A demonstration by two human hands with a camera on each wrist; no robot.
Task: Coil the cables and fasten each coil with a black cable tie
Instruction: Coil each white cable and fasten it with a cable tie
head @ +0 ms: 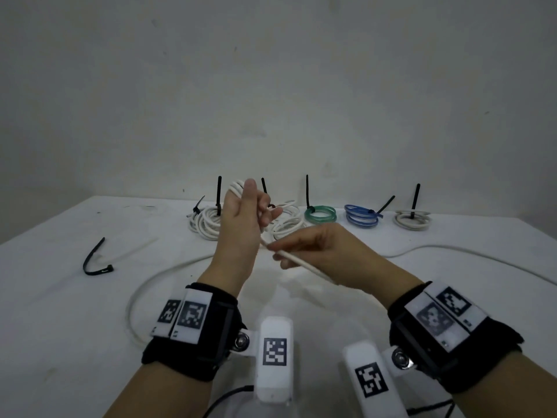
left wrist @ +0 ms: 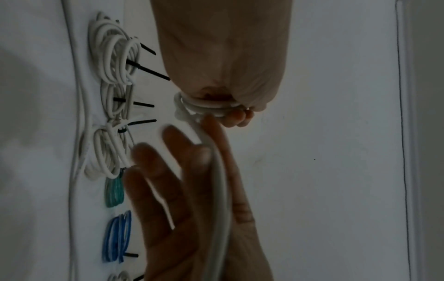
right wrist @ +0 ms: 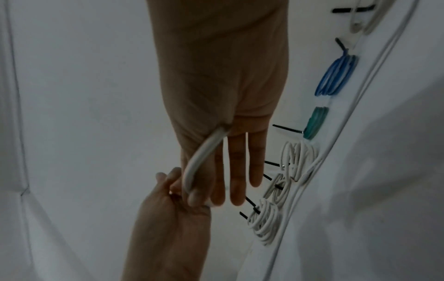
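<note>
My left hand (head: 241, 218) is raised over the table with several loops of a white cable (head: 236, 188) wound around its curled fingers. These loops (left wrist: 206, 107) show at the fingertips in the left wrist view. Just right of it, my right hand (head: 313, 248) pinches the same cable's free length (head: 294, 258) under the thumb, other fingers straight (right wrist: 236, 171). The cable (right wrist: 204, 155) runs from my right palm to the left hand (right wrist: 168, 218). The rest of it trails on the table (head: 141, 285). A loose black cable tie (head: 93, 260) lies at the left.
Along the back of the white table (head: 60, 327) lies a row of tied coils: two white (head: 205, 221) (head: 286, 224), a green (head: 320, 214), a blue (head: 361, 215) and a pale grey one (head: 412, 220). Black tie tails stick up from them. A wall stands close behind.
</note>
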